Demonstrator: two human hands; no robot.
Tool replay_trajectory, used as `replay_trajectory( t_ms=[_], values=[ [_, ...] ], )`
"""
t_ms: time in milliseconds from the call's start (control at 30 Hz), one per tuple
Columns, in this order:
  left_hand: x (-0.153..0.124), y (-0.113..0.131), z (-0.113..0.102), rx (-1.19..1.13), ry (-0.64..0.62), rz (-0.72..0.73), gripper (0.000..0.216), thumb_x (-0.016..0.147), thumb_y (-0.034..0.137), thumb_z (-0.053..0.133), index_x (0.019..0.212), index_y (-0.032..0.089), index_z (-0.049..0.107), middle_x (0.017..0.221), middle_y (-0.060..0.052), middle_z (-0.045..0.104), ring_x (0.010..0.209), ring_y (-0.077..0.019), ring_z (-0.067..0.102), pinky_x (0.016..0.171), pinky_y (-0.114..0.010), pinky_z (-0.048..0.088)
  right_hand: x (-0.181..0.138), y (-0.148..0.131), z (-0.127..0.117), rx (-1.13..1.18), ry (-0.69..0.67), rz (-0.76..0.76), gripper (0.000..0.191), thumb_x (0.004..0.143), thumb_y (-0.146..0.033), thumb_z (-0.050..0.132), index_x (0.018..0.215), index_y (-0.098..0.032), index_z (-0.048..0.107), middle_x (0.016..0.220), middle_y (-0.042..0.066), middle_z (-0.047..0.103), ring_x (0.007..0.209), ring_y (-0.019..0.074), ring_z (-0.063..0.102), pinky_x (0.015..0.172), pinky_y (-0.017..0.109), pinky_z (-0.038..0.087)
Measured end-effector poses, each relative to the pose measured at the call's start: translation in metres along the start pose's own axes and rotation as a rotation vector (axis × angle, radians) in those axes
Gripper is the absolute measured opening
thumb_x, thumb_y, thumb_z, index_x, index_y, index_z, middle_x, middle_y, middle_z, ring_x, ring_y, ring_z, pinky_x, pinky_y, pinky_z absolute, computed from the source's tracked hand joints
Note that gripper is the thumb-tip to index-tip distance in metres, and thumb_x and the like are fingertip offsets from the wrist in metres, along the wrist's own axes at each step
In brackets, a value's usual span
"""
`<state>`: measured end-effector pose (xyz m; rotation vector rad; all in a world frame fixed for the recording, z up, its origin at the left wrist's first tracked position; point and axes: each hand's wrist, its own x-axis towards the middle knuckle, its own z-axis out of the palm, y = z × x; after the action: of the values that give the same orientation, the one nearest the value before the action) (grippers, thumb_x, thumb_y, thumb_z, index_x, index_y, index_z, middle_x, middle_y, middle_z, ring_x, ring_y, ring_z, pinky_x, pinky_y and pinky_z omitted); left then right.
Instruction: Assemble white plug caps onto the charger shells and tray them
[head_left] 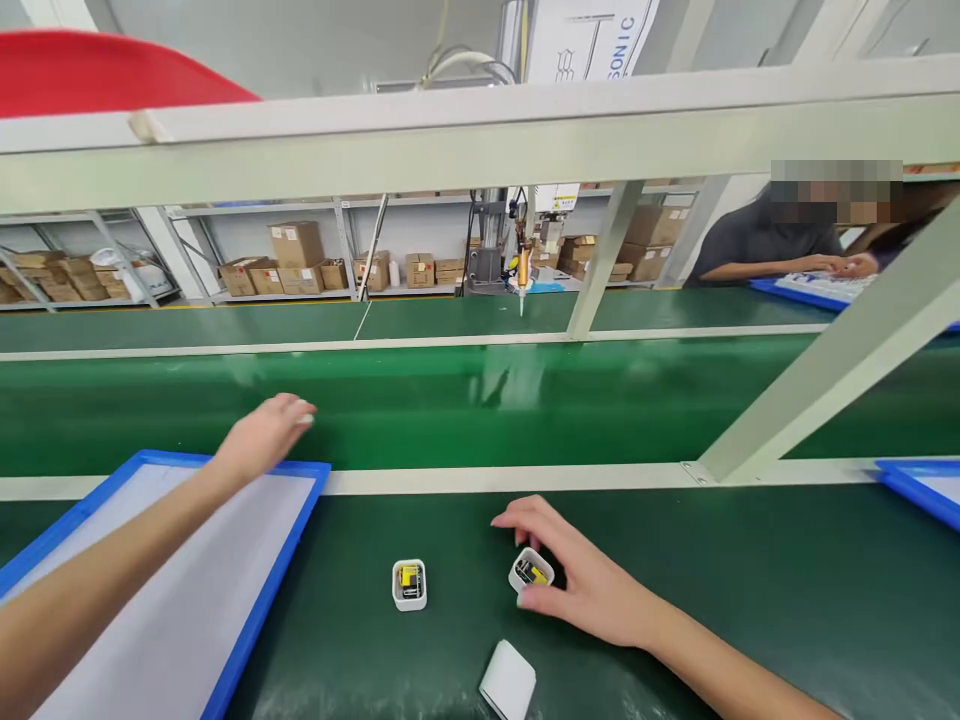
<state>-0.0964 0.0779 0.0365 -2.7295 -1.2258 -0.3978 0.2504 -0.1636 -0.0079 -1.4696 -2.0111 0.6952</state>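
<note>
My left hand is over the far edge of a blue-rimmed tray, reaching toward the green belt. Its fingers are curled together, and a small whitish bit shows at the tips, too blurred to name. On the dark green bench, my right hand has its thumb and fingers around a small white plastic case with black and yellow parts inside, tilted. A similar open white case stands to its left. Nearer to me lies a plain white block-like piece.
A green conveyor belt runs across beyond the bench. A pale metal post slants at right, near another blue tray. A dispensing machine stands across the belt. At far right a co-worker's hands are over a blue tray.
</note>
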Motion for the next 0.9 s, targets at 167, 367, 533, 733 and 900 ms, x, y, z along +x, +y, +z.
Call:
replay_trajectory(
  t_ms=[167, 367, 533, 733, 900],
  values=[
    [-0.014, 0.115, 0.016, -0.068, -0.074, 0.568, 0.025, 0.101, 0.022, 0.049, 0.125, 0.023, 0.058, 0.124, -0.006, 0.066, 0.113, -0.022, 0.062, 0.096, -0.036, 0.054, -0.001, 0.005, 0.008, -0.108, -0.105, -0.083, 0.033, 0.096, -0.027, 0.066, 0.127, -0.024, 0.057, 0.12, 0.007, 0.056, 0.112, 0.0242, 0.054, 0.098, 0.038, 0.048],
    [-0.015, 0.198, 0.025, -0.03, -0.16, 0.632, 0.005, 0.094, 0.014, 0.058, 0.097, 0.017, 0.06, 0.107, -0.007, 0.065, 0.1, -0.0244, 0.061, 0.08, -0.035, 0.056, -0.015, 0.012, 0.004, -0.062, -0.021, -0.079, 0.054, 0.09, -0.018, 0.071, 0.137, -0.025, 0.046, 0.131, 0.007, 0.052, 0.12, 0.0234, 0.054, 0.104, 0.036, 0.047],
    [-0.039, 0.202, 0.012, -0.098, -0.217, 0.586, 0.013, 0.1, 0.019, 0.05, 0.108, 0.018, 0.06, 0.112, -0.008, 0.065, 0.1, -0.0227, 0.061, 0.085, -0.035, 0.057, -0.017, 0.015, 0.006, -0.074, 0.007, -0.083, 0.054, 0.089, -0.024, 0.077, 0.135, -0.023, 0.048, 0.13, 0.007, 0.053, 0.119, 0.0251, 0.055, 0.104, 0.037, 0.048],
    [-0.08, 0.198, -0.015, -0.158, -0.292, 0.508, 0.026, 0.101, 0.015, 0.045, 0.121, 0.02, 0.059, 0.121, -0.01, 0.062, 0.105, -0.0236, 0.059, 0.088, -0.036, 0.055, -0.016, 0.012, 0.01, -0.139, 0.036, -0.142, 0.039, 0.095, -0.027, 0.069, 0.13, -0.023, 0.053, 0.126, 0.009, 0.054, 0.118, 0.0284, 0.054, 0.1, 0.043, 0.051],
    [-0.071, 0.2, -0.015, -0.207, -0.369, 0.421, 0.032, 0.094, 0.021, 0.065, 0.126, 0.025, 0.06, 0.121, -0.007, 0.061, 0.107, -0.0225, 0.059, 0.092, -0.034, 0.051, -0.016, 0.014, 0.014, -0.192, 0.052, -0.181, 0.033, 0.101, -0.031, 0.058, 0.132, -0.024, 0.052, 0.126, 0.01, 0.054, 0.117, 0.0286, 0.054, 0.098, 0.044, 0.052]
  ],
)
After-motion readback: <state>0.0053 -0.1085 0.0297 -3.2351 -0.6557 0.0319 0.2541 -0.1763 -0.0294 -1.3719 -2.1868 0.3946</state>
